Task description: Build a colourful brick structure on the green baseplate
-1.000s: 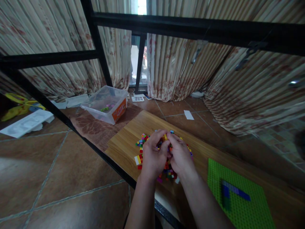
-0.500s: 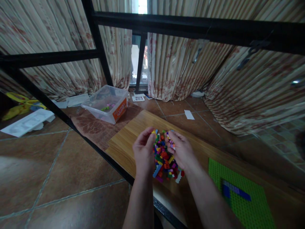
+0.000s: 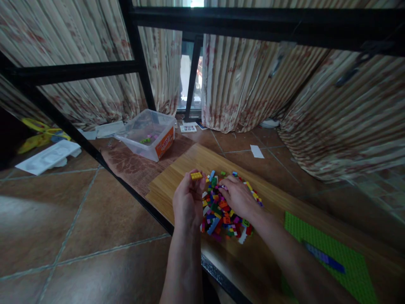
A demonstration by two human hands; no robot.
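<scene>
A yellow toy building brick [image 3: 196, 175] with studs sits at the fingertips of my left hand [image 3: 186, 202], which is turned palm up at the left edge of the pile. My right hand [image 3: 238, 195] reaches over the heap of mixed coloured bricks [image 3: 223, 207], its fingers curled down into it. Small purple bricks [image 3: 223, 187] show at the fingertips of that hand; the rest of its grip is hidden. Both the hands and the heap are over a wooden tabletop [image 3: 177, 169].
At right lies a green studded baseplate [image 3: 341, 249] with a row of blue and lilac bricks [image 3: 325, 256], partly behind my right forearm. A clear plastic box [image 3: 136, 134] with some bricks stands at far left. Black metal bars [image 3: 95, 67] cross the view.
My left hand has rolled palm up, bringing the yellow brick into clear view. My right hand has turned over and lowered its fingers to the heap. The view has shifted slightly.
</scene>
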